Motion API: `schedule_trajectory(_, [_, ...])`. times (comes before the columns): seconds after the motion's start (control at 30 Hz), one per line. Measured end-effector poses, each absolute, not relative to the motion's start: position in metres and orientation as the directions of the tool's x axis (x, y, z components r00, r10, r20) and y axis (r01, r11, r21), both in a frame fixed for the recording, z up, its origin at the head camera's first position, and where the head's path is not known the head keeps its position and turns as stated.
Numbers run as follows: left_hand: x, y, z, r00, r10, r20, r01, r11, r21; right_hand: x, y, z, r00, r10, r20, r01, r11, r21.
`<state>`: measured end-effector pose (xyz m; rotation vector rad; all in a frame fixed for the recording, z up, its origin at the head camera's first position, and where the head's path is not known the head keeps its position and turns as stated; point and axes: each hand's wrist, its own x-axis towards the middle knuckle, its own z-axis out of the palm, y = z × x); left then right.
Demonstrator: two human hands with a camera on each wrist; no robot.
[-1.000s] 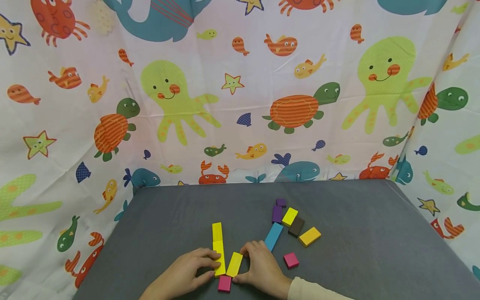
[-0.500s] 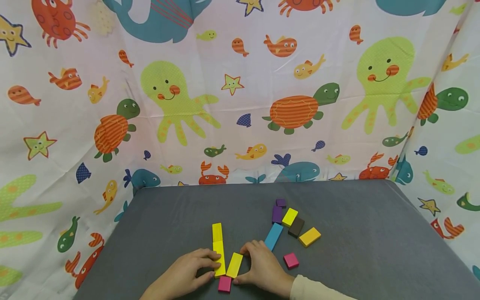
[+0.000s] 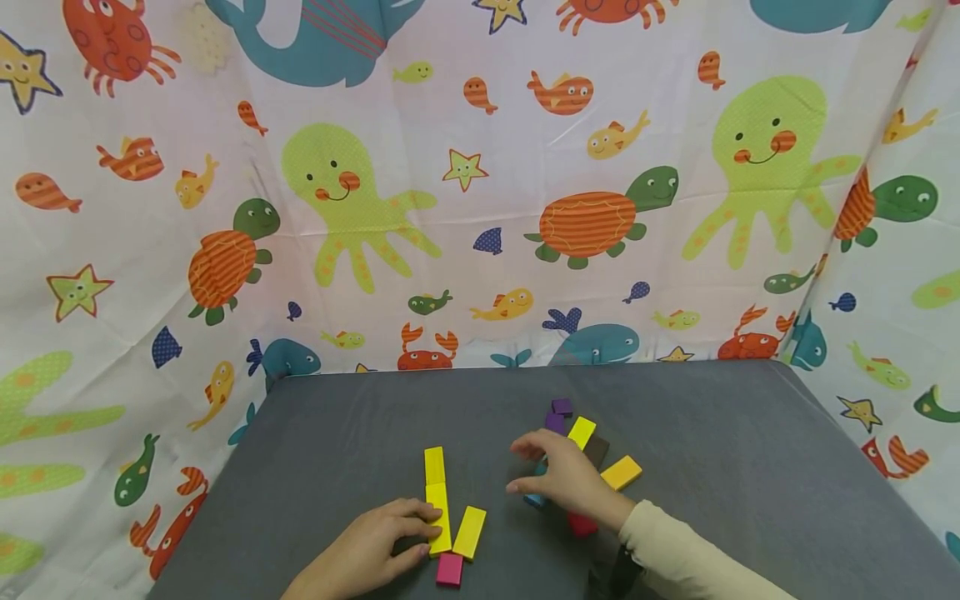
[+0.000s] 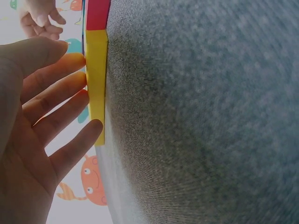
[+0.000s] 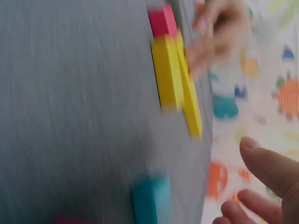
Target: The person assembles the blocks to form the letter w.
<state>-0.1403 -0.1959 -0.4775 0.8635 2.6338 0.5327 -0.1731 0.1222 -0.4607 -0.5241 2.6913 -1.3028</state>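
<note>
Two yellow blocks stand end to end in a line, and my left hand (image 3: 390, 537) rests its extended fingertips against the nearer yellow block (image 3: 438, 518). The farther yellow block (image 3: 434, 465) continues the line away from me. Beside them another yellow block (image 3: 469, 532) slants off to the right. A pink block (image 3: 449, 570) sits at the near end of both. My right hand (image 3: 566, 475) hovers over the right-hand group with thumb and fingers apart, holding nothing. Beneath it a blue block (image 5: 152, 200) is mostly covered in the head view.
Around my right hand lie purple blocks (image 3: 561, 407), a yellow block (image 3: 582, 431), a dark brown block (image 3: 597, 452), an orange-yellow block (image 3: 622, 473) and a red-pink block (image 3: 582, 525). A sea-animal cloth (image 3: 480, 275) hangs behind the grey table (image 3: 337, 433).
My right hand has let go of the slanted yellow block and moved right and away from me, over the blue block. My left hand has stayed in place.
</note>
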Motion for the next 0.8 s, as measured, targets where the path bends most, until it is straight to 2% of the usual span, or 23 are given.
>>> schedule_trajectory(0.23, [-0.141,-0.196,-0.478,-0.765,0.621,-0.169,0.509,0.745,0.431,-0.214,0.166,-0.466,-0.949,-0.287,0.13,-0.293,0.653,-0.698])
schedule_trajectory(0.37, [-0.14,-0.196,-0.479,-0.761,0.627,-0.167,0.516,0.741,0.43,-0.23,0.183,-0.477,-0.959,-0.258,0.113,-0.266,0.698,-0.664])
schedule_trajectory(0.67, [-0.139,-0.195,-0.478,-0.764,0.624,-0.166,0.512,0.742,0.433,-0.243,0.196,-0.493,-0.969,-0.246,0.032,-0.208,0.737,-0.643])
schedule_trajectory(0.8, [-0.14,-0.195,-0.478,-0.771,0.614,-0.168,0.505,0.751,0.426,-0.245,0.195,-0.495,-0.968,-0.25,0.032,-0.214,0.744,-0.634])
